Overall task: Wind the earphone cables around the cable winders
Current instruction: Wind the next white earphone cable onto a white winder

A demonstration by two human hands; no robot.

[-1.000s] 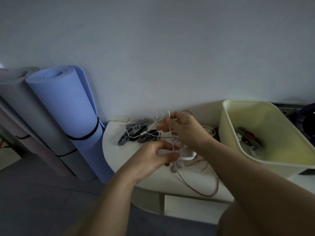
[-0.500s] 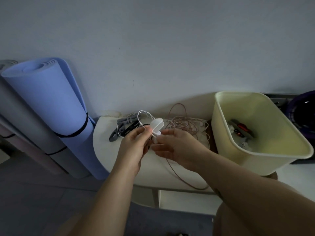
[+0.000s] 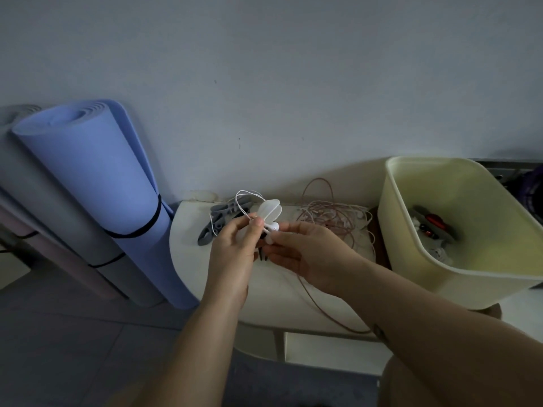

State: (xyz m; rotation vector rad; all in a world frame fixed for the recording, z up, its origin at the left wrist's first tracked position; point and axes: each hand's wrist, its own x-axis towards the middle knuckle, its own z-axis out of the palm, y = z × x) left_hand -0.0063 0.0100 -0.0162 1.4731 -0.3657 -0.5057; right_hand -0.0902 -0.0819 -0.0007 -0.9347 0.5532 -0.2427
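Note:
My left hand (image 3: 232, 251) pinches a white cable winder (image 3: 269, 212) above the small cream table (image 3: 276, 295). A thin white earphone cable (image 3: 245, 201) loops up from it over my fingers. My right hand (image 3: 305, 254) holds the white earbud end (image 3: 273, 227) just below the winder, fingertips against my left hand. Several grey winders (image 3: 217, 220) lie on the table behind my left hand. A tangle of pinkish earphone cable (image 3: 332, 215) lies behind my right hand, one strand trailing over the table's front edge.
A pale yellow bin (image 3: 458, 277) holding a few small items, one red, stands on the right. A rolled blue mat (image 3: 97, 177) and a grey rolled mat (image 3: 17, 183) lean against the wall on the left. The wall runs close behind the table.
Both hands lifted and came together; the white winder now stands upright in my left fingers, and the long stretch of cable seen a second ago has shortened to a small loop.

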